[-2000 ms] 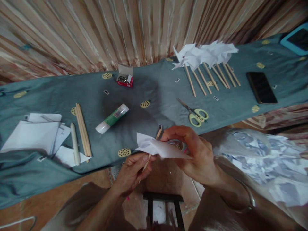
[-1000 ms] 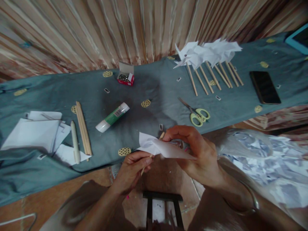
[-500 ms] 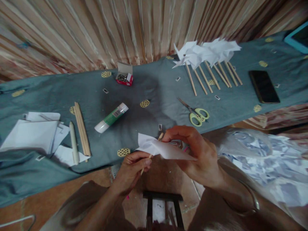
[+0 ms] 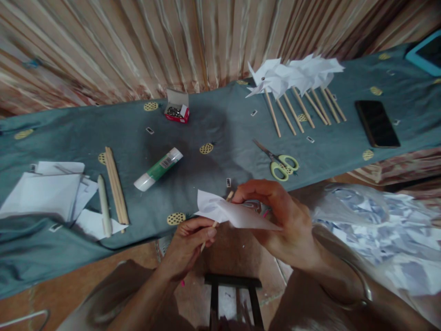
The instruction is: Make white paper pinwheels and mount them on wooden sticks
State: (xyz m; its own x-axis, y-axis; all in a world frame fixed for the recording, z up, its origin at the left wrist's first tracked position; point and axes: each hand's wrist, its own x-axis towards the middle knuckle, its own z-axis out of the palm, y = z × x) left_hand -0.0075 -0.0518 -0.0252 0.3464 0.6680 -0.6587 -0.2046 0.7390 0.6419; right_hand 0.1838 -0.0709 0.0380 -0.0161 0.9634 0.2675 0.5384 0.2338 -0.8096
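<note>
A white paper pinwheel (image 4: 237,214) on a thin wooden stick (image 4: 204,244) is held in front of the table's near edge. My left hand (image 4: 188,243) pinches the stick just below the paper, thumb on top. Curled around the other side, my right hand (image 4: 284,220) has its fingertips at the stick's top end and the back of the pinwheel; the paper partly hides them. Beyond the hands lie green-handled scissors (image 4: 284,166) and a green and white glue stick (image 4: 158,169).
Several finished pinwheels (image 4: 296,76) lie at the back right, beside a phone (image 4: 377,124). A red box of pins (image 4: 177,112) stands open at the back. On the left are bare sticks (image 4: 116,191), a pale pointed tool (image 4: 104,207) and paper sheets (image 4: 44,193). A bag of paper scraps (image 4: 375,230) sits at right.
Both hands keep nearly the same hold on the pinwheel and stick. The table scene has shifted very slightly left in view.
</note>
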